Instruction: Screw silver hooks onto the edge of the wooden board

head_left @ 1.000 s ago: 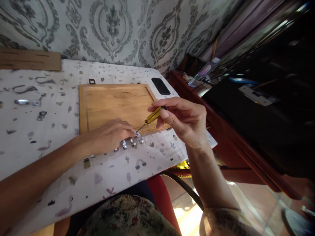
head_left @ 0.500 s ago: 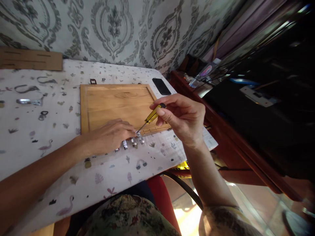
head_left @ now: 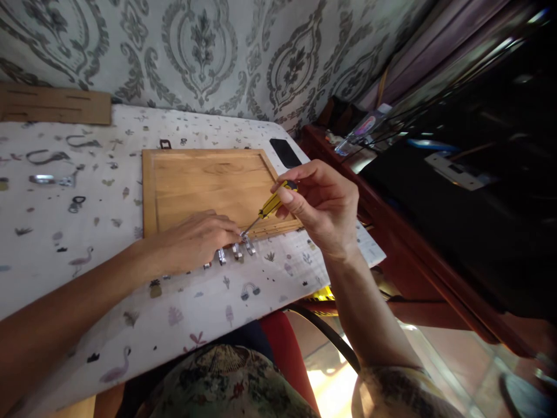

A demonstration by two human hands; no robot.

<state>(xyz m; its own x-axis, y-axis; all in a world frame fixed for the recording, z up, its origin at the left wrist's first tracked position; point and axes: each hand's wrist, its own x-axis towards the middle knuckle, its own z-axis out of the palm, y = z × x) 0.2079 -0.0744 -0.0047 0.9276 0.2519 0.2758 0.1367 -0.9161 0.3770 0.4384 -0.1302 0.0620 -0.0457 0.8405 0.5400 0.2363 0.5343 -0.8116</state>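
My right hand (head_left: pixel 324 206) is closed around a small yellow-handled screwdriver (head_left: pixel 270 205), its tip angled down to a small metal piece (head_left: pixel 242 236) at the near edge of a wooden board (head_left: pixel 204 183). My left hand (head_left: pixel 195 239) lies on the table with its fingertips pinched on that metal piece, holding it against the board's edge. Several small silver metal pieces (head_left: pixel 235 252) lie in a row on the cloth just below the fingers.
The table (head_left: pixel 87 244) wears a white patterned cloth. Metal hooks and handles (head_left: pixel 47 168) lie at the left, a cardboard strip (head_left: pixel 54 105) at the back left, a black phone (head_left: pixel 285 152) at the back right. A dark red cabinet (head_left: pixel 391 232) stands to the right.
My right hand has shifted slightly up and right, rolling the screwdriver handle between its fingers. The left hand and the board have stayed put.
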